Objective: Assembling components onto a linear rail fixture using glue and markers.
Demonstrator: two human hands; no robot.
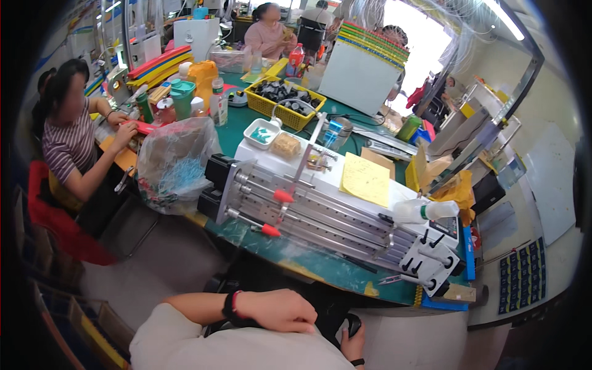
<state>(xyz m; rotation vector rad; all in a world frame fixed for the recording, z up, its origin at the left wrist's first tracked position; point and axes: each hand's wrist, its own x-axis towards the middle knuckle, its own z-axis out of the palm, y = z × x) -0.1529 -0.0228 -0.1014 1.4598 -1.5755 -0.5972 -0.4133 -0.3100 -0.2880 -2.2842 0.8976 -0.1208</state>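
My left hand [280, 310] lies across my front with its fingers curled in, a dark band on the wrist. Whatever those fingers may hold is hidden. Lower and to the right, my right hand [353, 343] is closed around a black rounded object [353, 325], whose kind I cannot make out. Both hands are below the bench edge, apart from the long metal rail machine [320, 225] lying on the bench in front of me. Two red pointed tips [270, 230] stick out near its left end, and a white end plate [430, 262] stands at its right.
The green bench [290, 262] also carries a yellow notepad [365, 179], a white tray [261, 134], a yellow basket [285, 102] of black parts and a clear bottle [425, 211]. A plastic bag [179, 163] hangs at the left, beside a seated person in stripes [68, 135].
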